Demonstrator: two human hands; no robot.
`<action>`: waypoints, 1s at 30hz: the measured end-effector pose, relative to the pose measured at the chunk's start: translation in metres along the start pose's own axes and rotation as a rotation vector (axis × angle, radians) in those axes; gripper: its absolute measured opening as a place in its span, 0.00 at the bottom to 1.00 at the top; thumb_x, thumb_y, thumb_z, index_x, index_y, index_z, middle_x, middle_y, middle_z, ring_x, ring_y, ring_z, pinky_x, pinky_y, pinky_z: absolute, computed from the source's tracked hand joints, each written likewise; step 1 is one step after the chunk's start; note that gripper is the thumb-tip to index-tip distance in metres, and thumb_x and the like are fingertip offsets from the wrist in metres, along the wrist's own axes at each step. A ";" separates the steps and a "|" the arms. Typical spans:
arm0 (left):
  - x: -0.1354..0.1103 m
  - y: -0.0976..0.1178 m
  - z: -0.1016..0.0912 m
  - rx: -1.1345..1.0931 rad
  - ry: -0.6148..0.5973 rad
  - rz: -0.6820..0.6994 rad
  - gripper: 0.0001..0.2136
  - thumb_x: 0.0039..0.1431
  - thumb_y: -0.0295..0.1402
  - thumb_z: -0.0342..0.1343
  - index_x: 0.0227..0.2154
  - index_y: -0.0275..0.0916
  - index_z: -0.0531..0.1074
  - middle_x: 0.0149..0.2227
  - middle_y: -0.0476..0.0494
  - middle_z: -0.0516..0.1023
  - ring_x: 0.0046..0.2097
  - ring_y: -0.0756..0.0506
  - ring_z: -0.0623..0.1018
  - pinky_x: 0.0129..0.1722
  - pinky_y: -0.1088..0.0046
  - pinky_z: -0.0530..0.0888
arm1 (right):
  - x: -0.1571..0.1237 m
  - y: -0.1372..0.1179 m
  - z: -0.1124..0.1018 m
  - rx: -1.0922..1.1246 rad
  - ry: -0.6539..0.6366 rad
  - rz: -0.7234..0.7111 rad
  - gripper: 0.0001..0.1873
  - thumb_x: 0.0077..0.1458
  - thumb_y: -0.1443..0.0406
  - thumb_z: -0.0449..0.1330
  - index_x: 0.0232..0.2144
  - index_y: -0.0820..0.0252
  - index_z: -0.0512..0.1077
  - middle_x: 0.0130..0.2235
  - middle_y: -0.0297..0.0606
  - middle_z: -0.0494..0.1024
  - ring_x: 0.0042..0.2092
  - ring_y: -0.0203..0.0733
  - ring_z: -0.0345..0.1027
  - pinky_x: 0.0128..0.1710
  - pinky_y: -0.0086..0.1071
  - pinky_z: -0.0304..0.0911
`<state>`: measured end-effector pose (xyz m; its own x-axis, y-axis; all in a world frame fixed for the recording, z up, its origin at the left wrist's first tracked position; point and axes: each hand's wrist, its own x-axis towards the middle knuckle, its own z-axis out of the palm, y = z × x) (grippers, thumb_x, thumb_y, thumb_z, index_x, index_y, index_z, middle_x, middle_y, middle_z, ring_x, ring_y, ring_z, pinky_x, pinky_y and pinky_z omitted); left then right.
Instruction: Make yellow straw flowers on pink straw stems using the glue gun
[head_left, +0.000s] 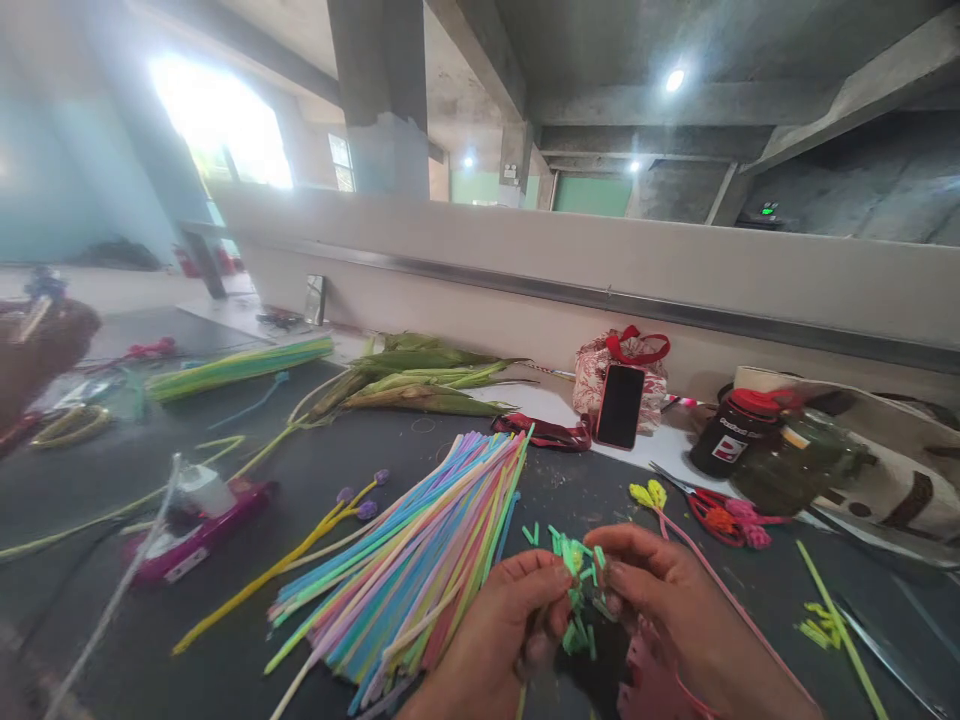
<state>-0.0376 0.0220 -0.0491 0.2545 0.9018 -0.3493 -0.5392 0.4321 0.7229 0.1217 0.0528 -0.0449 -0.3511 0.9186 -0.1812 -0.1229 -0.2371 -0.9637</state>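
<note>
My left hand (pixel 499 630) and my right hand (pixel 667 610) meet at the bottom centre, fingers pinched together on a cluster of short green straw pieces (pixel 579 590). Thumbs and forefingers of both hands press on the cluster from either side. A fanned bundle of long multicoloured straws (pixel 420 550) lies on the dark table (pixel 225 660) just left of my left hand. A few loose green bits (pixel 531 535) lie beyond my fingers.
Red-handled scissors (pixel 705 510), a yellow-tipped pink stem (pixel 660 505), a dark jar with a red lid (pixel 731 432) and a phone (pixel 620 405) leaning on a patterned bag sit right. Corn husks (pixel 412 385), a green straw bundle (pixel 240 367) and a pink device (pixel 195 530) lie left.
</note>
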 end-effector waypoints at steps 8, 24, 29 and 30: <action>0.002 0.000 -0.002 0.012 -0.011 -0.006 0.11 0.40 0.37 0.58 0.17 0.38 0.61 0.11 0.57 0.61 0.11 0.59 0.52 0.14 0.79 0.41 | 0.002 -0.004 0.006 0.017 0.013 -0.035 0.09 0.42 0.61 0.67 0.27 0.58 0.74 0.20 0.27 0.71 0.21 0.30 0.61 0.20 0.22 0.54; 0.001 -0.006 -0.002 -0.010 -0.024 -0.010 0.11 0.43 0.35 0.57 0.16 0.37 0.61 0.12 0.57 0.61 0.11 0.59 0.52 0.14 0.79 0.41 | -0.002 -0.013 0.002 -0.078 0.070 -0.030 0.12 0.41 0.59 0.66 0.20 0.61 0.70 0.15 0.24 0.61 0.17 0.27 0.49 0.17 0.23 0.41; 0.005 -0.007 -0.004 0.043 -0.084 -0.038 0.10 0.43 0.34 0.56 0.15 0.37 0.62 0.11 0.57 0.62 0.10 0.59 0.52 0.13 0.78 0.41 | -0.004 -0.011 0.005 -0.121 -0.004 -0.081 0.08 0.40 0.63 0.64 0.18 0.61 0.70 0.17 0.27 0.63 0.21 0.30 0.51 0.21 0.25 0.46; 0.005 -0.007 -0.004 0.045 -0.081 -0.034 0.09 0.42 0.33 0.56 0.15 0.37 0.62 0.11 0.57 0.62 0.10 0.59 0.52 0.13 0.77 0.41 | -0.004 -0.011 0.005 -0.140 0.001 -0.087 0.07 0.39 0.65 0.64 0.18 0.61 0.69 0.17 0.26 0.63 0.21 0.30 0.50 0.21 0.25 0.46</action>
<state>-0.0356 0.0234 -0.0582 0.3367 0.8834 -0.3259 -0.4934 0.4603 0.7381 0.1195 0.0500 -0.0321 -0.3441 0.9340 -0.0959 -0.0224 -0.1102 -0.9937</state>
